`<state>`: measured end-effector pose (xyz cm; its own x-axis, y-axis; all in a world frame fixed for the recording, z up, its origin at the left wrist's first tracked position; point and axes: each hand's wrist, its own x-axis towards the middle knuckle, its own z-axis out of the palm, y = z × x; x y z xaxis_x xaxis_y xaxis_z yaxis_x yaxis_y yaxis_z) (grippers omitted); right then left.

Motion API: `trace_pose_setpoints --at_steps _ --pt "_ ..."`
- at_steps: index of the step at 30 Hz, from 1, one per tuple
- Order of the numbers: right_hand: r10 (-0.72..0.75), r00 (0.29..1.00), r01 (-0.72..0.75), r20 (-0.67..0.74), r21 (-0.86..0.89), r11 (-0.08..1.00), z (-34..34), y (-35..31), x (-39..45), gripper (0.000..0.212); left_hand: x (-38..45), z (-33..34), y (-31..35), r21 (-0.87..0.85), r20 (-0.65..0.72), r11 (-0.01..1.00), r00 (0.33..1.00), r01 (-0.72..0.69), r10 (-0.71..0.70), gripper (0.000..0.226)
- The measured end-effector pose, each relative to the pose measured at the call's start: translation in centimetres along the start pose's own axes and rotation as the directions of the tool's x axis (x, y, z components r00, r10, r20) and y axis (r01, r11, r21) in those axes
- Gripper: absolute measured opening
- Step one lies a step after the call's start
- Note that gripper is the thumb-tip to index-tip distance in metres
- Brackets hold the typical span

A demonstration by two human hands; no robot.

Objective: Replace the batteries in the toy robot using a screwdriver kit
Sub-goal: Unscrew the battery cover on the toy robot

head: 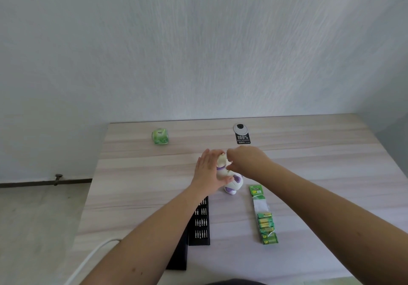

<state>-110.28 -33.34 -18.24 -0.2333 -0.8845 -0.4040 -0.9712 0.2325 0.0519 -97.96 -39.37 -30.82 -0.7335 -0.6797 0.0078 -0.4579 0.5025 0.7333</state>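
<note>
While the white-and-purple toy robot [229, 178] sits near the middle of the wooden table [309, 174], both hands close in on it from either side — a bracing hold, most likely to steady or turn it so the battery door can be reached. The left hand [208, 172] lies flat along the toy's left flank, fingers straight and together, thumb tucked under toward the body; it presses rather than wraps. The right hand [245, 161] comes over the top with its fingers curled down at the toy's head, seemingly pinching it, though the fingertips are hidden behind the toy.

Tools wait within easy reach, just in front of the toy: the open screwdriver bit tray [201, 222] stands under the left forearm with its black lid [177, 253] beside it, and the strip of green GP batteries [263, 220] lies to the right — untouched, so no screw work seems begun.

Further back rest a green wrapped packet [160, 137] and a black tag reading 100% [242, 135]; a white cable [95, 256] hangs off the near-left edge.
</note>
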Motion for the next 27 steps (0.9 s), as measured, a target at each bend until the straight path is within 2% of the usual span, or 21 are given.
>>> trace_pose_setpoints --at_steps 6,9,14,16,18,21,24,27 --pt "0.011 1.0 -0.011 0.011 0.01 1.0 0.3 -0.5 0.1 0.014 0.0 -0.2 0.4 0.016 0.015 1.0 1.0 0.003 -0.003 0.081" --pt "0.021 1.0 -0.021 0.006 0.035 0.999 0.0 -0.7 0.0 0.024 0.0 -0.2 0.4 0.024 0.005 1.0 1.0 -0.002 0.002 0.081" --pt "0.125 0.992 -0.125 0.006 0.053 0.991 -0.1 -0.2 -0.2 0.042 0.0 -0.2 0.2 0.003 -0.016 1.0 1.0 -0.022 0.022 0.077" --pt "0.136 0.99 -0.138 0.035 0.071 0.988 -0.2 -0.3 -0.2 0.042 -0.1 -0.2 0.2 -0.004 -0.017 1.0 1.0 -0.021 0.021 0.077" --pt "0.115 0.992 -0.12 0.05 0.114 0.986 -0.3 -0.4 -0.3 0.033 -0.1 -0.2 0.3 -0.009 -0.018 1.0 1.0 -0.02 0.02 0.077" --pt "0.073 0.997 -0.074 0.013 0.214 0.974 0.0 0.2 -0.5 0.022 -0.1 -0.2 0.3 -0.012 -0.029 1.0 0.999 -0.021 0.021 0.074" --pt "0.048 0.999 -0.042 -0.014 0.29 0.956 0.1 0.5 -0.8 0.029 0.0 -0.1 0.1 -0.012 -0.049 0.999 0.998 -0.035 0.035 0.071" --pt "0.108 0.994 -0.107 0.008 0.198 0.974 0.0 0.4 -0.7 0.04 0.0 -0.2 0.3 -0.013 -0.016 1.0 1.0 -0.022 0.022 0.073"
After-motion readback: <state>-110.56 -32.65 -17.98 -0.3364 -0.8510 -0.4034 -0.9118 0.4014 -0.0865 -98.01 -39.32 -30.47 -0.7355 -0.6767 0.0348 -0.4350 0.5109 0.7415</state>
